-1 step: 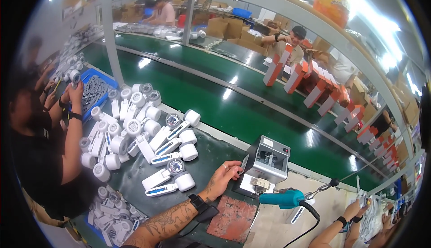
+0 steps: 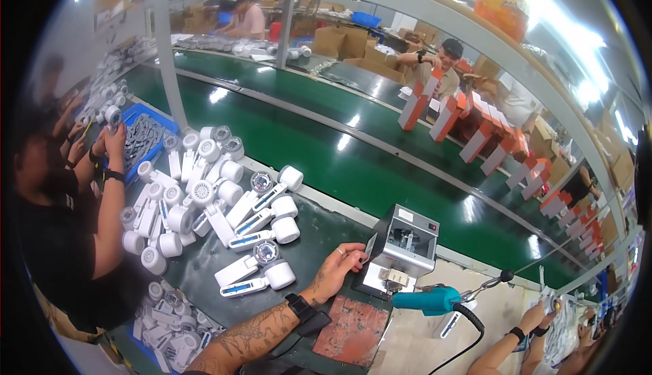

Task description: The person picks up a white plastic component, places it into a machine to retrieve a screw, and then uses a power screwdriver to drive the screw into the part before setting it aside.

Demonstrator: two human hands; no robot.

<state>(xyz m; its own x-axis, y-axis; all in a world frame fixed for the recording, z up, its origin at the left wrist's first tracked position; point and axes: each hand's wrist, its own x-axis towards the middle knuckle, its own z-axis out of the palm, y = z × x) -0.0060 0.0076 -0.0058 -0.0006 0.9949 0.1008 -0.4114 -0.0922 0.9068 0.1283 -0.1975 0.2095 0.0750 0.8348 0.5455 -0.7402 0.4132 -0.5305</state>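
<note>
My left hand (image 2: 339,266), with a ring and a dark watch at the wrist, presses curled fingers against the left side of a silver and black screw feeder (image 2: 401,249). My right hand does not show. Over the front of that machine hangs a teal electric screwdriver (image 2: 428,300) on a cord, partly hiding a white handle-shaped part (image 2: 449,324) on the pale board. To the left of my hand lie several white devices with round heads and flat handles (image 2: 255,273), some showing blue strips. One head is uncovered, with its inner parts visible.
A reddish worn mat (image 2: 351,331) lies below my hand. A green conveyor (image 2: 319,123) runs behind the bench, with orange and white boxes (image 2: 445,117) at its far side. A blue bin (image 2: 166,130) of grey parts stands left. Co-workers' arms (image 2: 513,341) reach in right.
</note>
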